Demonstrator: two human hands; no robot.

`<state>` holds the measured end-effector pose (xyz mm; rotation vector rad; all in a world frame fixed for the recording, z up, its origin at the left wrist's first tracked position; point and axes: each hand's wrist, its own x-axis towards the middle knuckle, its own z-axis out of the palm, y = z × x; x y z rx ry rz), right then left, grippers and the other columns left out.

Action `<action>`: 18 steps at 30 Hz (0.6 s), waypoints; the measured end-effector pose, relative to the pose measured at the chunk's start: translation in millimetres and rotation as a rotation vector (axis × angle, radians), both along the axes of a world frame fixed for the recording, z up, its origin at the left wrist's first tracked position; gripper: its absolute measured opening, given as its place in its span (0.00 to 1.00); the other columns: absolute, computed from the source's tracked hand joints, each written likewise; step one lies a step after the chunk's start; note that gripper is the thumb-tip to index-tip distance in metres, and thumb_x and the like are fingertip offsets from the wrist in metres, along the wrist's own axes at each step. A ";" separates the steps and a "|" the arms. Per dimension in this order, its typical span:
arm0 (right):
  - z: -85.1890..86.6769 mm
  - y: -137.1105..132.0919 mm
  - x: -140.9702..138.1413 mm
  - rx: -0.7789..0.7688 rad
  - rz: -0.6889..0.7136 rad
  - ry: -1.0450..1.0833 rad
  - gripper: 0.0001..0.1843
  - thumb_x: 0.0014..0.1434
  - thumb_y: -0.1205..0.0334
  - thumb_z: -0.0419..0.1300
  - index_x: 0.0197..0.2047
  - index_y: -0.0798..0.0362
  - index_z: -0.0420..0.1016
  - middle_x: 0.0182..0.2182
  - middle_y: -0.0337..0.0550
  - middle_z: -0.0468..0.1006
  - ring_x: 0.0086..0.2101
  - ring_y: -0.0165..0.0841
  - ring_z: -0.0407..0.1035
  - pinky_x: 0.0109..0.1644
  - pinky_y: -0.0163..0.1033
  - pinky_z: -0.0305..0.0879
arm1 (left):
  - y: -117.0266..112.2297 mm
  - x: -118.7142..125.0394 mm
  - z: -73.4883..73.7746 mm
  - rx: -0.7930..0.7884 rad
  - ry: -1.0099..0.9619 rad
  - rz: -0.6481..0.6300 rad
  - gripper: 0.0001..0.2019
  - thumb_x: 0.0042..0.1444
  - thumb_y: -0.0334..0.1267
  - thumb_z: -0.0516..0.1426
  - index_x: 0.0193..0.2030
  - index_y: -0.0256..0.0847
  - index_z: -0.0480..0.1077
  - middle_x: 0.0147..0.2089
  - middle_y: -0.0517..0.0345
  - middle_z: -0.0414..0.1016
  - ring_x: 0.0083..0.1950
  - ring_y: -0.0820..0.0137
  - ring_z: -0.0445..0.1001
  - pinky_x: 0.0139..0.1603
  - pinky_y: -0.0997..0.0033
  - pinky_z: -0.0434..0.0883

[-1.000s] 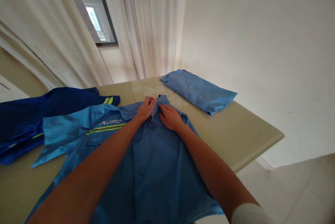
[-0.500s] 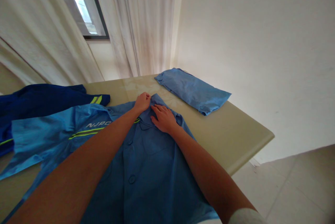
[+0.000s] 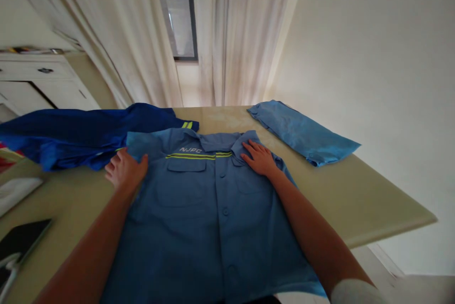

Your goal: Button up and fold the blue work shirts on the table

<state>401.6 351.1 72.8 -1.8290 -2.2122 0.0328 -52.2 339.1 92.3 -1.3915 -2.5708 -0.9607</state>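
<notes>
A blue work shirt (image 3: 209,214) with yellow-green chest stripes and white letters lies front up on the beige table (image 3: 373,200), buttoned and spread flat. My left hand (image 3: 124,171) is at the shirt's left shoulder edge; its thumb lies on the cloth and its fingers curl round the edge. On the right shoulder beside the collar, my right hand (image 3: 259,157) lies flat with its fingers spread.
A folded light blue garment (image 3: 302,133) lies at the table's far right. A dark blue garment (image 3: 71,133) is heaped at the far left. A dark flat tablet-like object (image 3: 21,242) and a white cloth (image 3: 14,190) lie near the left edge. Behind are curtains (image 3: 231,34) and a white cabinet (image 3: 35,76).
Both hands have left the collar: my left hand moved out to the left shoulder edge, my right to the right shoulder. The shirt now lies spread flat. The view turned left.
</notes>
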 end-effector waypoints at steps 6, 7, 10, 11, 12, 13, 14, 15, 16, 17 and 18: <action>7.3 -1.4 -3.4 -0.030 -0.034 -0.074 0.32 0.73 0.41 0.47 0.74 0.45 0.61 0.73 0.47 0.60 0.69 0.48 0.58 0.71 0.57 0.53 | -26.8 -26.1 -13.4 -0.055 -0.057 -0.201 0.28 0.58 0.49 0.59 0.61 0.38 0.66 0.57 0.35 0.76 0.63 0.39 0.70 0.61 0.31 0.66; 7.9 -1.8 -4.1 -0.025 -0.037 -0.082 0.32 0.73 0.42 0.47 0.74 0.45 0.62 0.72 0.47 0.61 0.69 0.47 0.58 0.71 0.56 0.53 | -24.2 -24.2 -12.2 -0.015 -0.092 -0.246 0.26 0.58 0.44 0.59 0.61 0.37 0.66 0.54 0.37 0.77 0.61 0.43 0.72 0.61 0.35 0.68; 7.3 -2.0 -5.0 0.003 -0.039 -0.102 0.32 0.74 0.43 0.47 0.73 0.47 0.63 0.71 0.48 0.64 0.68 0.45 0.60 0.71 0.53 0.54 | -11.9 -17.1 -6.8 0.161 -0.254 -0.295 0.23 0.57 0.36 0.57 0.60 0.36 0.68 0.50 0.43 0.78 0.57 0.52 0.76 0.61 0.45 0.72; 6.7 -2.0 -4.7 0.014 -0.040 -0.107 0.32 0.73 0.43 0.47 0.73 0.47 0.63 0.71 0.48 0.64 0.67 0.45 0.60 0.71 0.53 0.55 | -7.9 -14.6 -4.8 0.232 -0.347 -0.282 0.24 0.56 0.35 0.58 0.60 0.37 0.69 0.52 0.43 0.78 0.57 0.55 0.77 0.61 0.48 0.74; 6.4 -2.3 -4.2 0.025 -0.040 -0.112 0.31 0.73 0.44 0.47 0.73 0.48 0.64 0.70 0.49 0.65 0.67 0.45 0.61 0.70 0.52 0.56 | -4.5 -11.6 -2.7 0.299 -0.461 -0.273 0.25 0.55 0.35 0.59 0.61 0.39 0.68 0.55 0.43 0.77 0.56 0.57 0.77 0.59 0.50 0.75; 6.7 -3.0 -3.8 0.037 -0.040 -0.116 0.31 0.73 0.45 0.47 0.73 0.49 0.64 0.70 0.49 0.66 0.67 0.44 0.61 0.70 0.52 0.56 | -2.0 -8.2 -0.5 0.363 -0.584 -0.280 0.28 0.55 0.35 0.60 0.63 0.41 0.66 0.58 0.43 0.75 0.56 0.58 0.78 0.58 0.53 0.77; 7.8 -4.4 -3.7 0.052 -0.038 -0.121 0.31 0.73 0.46 0.48 0.72 0.49 0.64 0.69 0.50 0.66 0.66 0.44 0.61 0.69 0.52 0.56 | -0.8 -4.1 1.9 0.421 -0.696 -0.310 0.31 0.54 0.35 0.61 0.66 0.43 0.63 0.62 0.43 0.74 0.56 0.60 0.79 0.56 0.55 0.78; 9.9 -6.3 -4.3 0.072 -0.037 -0.128 0.31 0.73 0.47 0.48 0.72 0.51 0.65 0.69 0.50 0.67 0.66 0.45 0.62 0.69 0.52 0.56 | -0.8 0.5 4.5 0.469 -0.774 -0.360 0.34 0.54 0.35 0.61 0.68 0.45 0.60 0.64 0.42 0.72 0.57 0.60 0.79 0.56 0.56 0.79; 13.0 -8.7 -6.4 0.103 -0.039 -0.136 0.30 0.72 0.48 0.49 0.72 0.52 0.65 0.69 0.51 0.67 0.66 0.46 0.62 0.69 0.52 0.56 | -2.2 5.9 7.3 0.501 -0.802 -0.433 0.36 0.54 0.34 0.61 0.70 0.45 0.58 0.66 0.43 0.71 0.58 0.60 0.78 0.57 0.55 0.79; 17.2 -11.2 -10.2 0.141 -0.043 -0.144 0.30 0.72 0.50 0.49 0.71 0.53 0.66 0.68 0.52 0.67 0.66 0.46 0.62 0.69 0.52 0.55 | -4.9 11.8 9.9 0.514 -0.775 -0.526 0.36 0.54 0.32 0.60 0.71 0.45 0.58 0.66 0.44 0.71 0.60 0.59 0.77 0.60 0.53 0.77; 22.2 -13.4 -16.5 0.183 -0.049 -0.147 0.29 0.72 0.52 0.49 0.71 0.53 0.66 0.68 0.54 0.68 0.65 0.47 0.62 0.69 0.52 0.55 | -8.7 18.1 12.2 0.507 -0.704 -0.635 0.36 0.54 0.30 0.60 0.70 0.45 0.59 0.66 0.45 0.72 0.62 0.59 0.76 0.63 0.51 0.75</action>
